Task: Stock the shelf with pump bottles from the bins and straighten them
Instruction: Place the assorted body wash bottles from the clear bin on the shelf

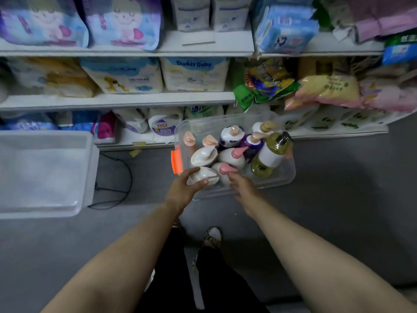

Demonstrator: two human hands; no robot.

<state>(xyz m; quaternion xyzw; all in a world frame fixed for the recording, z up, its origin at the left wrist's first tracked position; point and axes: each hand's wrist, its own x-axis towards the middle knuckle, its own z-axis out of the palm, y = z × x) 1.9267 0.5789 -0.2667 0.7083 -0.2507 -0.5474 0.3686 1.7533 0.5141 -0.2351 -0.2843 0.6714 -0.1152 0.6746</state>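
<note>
While upright in the bin, white pump bottle between left hand's spread, empty fingers.

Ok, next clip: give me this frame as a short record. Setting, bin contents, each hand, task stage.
setting: floor in front of stocked shelves
bin: clear bin holding pump bottles
odd one: olive bottle, black pump
left hand: open, at white bottle
right hand: open, by pink-pump bottle
second bin: lidded, left
stage: nothing lifted yet
</note>
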